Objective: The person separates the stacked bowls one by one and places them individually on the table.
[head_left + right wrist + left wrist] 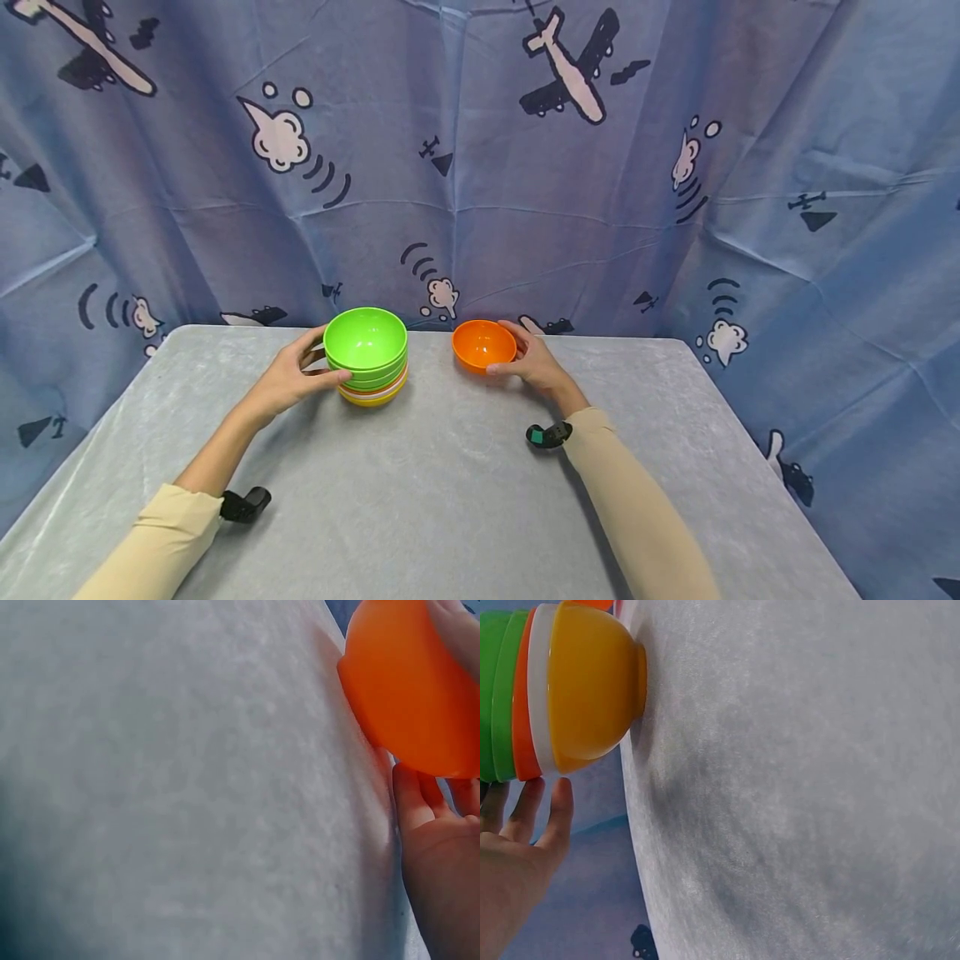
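A stack of nested bowls stands upright at the back of the table, left of centre. Green bowls are on top, then an orange rim, a white rim and a yellow bowl at the bottom. My left hand holds the stack from its left side, thumb at the front and fingers toward the back. To the right, a single orange bowl is gripped by my right hand, with the thumb on its near side and fingers round its right side. The orange bowl looks empty inside.
A grey-white cloth covers the table, whose far edge runs just behind the bowls. Behind it hangs a blue curtain printed with planes and clouds. Dark wrist devices sit at both sleeves.
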The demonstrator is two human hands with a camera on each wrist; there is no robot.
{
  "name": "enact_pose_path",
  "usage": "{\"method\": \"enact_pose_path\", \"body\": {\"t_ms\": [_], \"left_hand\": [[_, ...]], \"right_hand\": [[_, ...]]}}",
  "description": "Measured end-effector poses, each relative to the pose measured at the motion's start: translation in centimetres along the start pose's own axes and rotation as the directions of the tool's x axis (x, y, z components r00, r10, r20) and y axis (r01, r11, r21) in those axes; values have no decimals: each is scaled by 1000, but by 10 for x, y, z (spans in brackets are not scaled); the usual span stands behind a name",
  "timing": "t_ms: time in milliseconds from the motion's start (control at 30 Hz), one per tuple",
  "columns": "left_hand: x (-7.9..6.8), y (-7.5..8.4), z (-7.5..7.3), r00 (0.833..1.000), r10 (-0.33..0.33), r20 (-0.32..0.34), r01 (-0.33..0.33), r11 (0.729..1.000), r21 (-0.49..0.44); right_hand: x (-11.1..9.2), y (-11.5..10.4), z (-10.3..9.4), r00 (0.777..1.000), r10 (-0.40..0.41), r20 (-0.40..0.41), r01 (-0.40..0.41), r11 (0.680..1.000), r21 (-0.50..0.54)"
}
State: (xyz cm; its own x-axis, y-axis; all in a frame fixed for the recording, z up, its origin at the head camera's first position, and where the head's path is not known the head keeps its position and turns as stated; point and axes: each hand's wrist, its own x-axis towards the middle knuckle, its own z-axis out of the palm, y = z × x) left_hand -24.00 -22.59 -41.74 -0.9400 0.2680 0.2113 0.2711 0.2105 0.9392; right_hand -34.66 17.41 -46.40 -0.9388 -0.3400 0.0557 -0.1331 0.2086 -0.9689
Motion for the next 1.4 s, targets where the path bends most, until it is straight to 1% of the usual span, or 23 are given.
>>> {"method": "enact_pose_path", "body": {"t_ms": [133, 267, 367, 500, 600, 667, 733, 800, 867, 1000, 1133, 1233, 1400], "left_hand": [[0, 0, 0, 1000, 1, -2, -1, 1000, -4], [-1, 1, 0, 1000, -7, -2, 7, 1000, 0], [-1, 1, 0, 1000, -10, 3, 10, 1000, 6], [-1, 1, 0, 1000, -6, 12, 6, 1000, 14], [-1, 1, 1, 1000, -6, 16, 6, 1000, 15], [-2, 2, 1, 1000, -9, 20, 9, 1000, 12], [-2, 2, 2, 1000, -14, 22, 14, 1000, 10], [-2, 2, 3, 1000, -18, 22, 18, 1000, 9], [-3, 2, 3, 1000, -18, 18, 18, 1000, 9], [-3, 1, 3, 1000, -21, 14, 20, 1000, 16], [-2, 0, 3, 1000, -17, 5, 17, 1000, 21], [-2, 0, 3, 1000, -7, 2, 7, 1000, 12], [-2, 0, 2, 1000, -1, 5, 1, 1000, 0]], "right_hand": [[0, 0, 1, 1000, 7, -11, -7, 1000, -1], [0, -1, 1, 1000, 7, -2, -7, 1000, -6], [-1, -2, -2, 999, -22, 26, 22, 1000, 0], [-3, -7, -11, 997, -71, 42, 71, 997, 1], [-6, -14, -20, 996, -95, 4, 94, 995, 33], [-8, -19, -26, 993, -110, -45, 112, 992, 63], [-10, -26, -30, 987, -132, -97, 141, 985, 95], [-12, -34, -31, 979, -152, -137, 168, 980, 107], [-14, -42, -30, 972, -170, -162, 189, 976, 109], [-20, -54, -25, 961, -205, -185, 225, 970, 93], [-20, -60, -20, 956, -230, -181, 249, 964, 90], [-17, -60, -16, 954, -251, -163, 270, 957, 106], [-5, -51, -7, 947, -289, -138, 306, 944, 124]]}}
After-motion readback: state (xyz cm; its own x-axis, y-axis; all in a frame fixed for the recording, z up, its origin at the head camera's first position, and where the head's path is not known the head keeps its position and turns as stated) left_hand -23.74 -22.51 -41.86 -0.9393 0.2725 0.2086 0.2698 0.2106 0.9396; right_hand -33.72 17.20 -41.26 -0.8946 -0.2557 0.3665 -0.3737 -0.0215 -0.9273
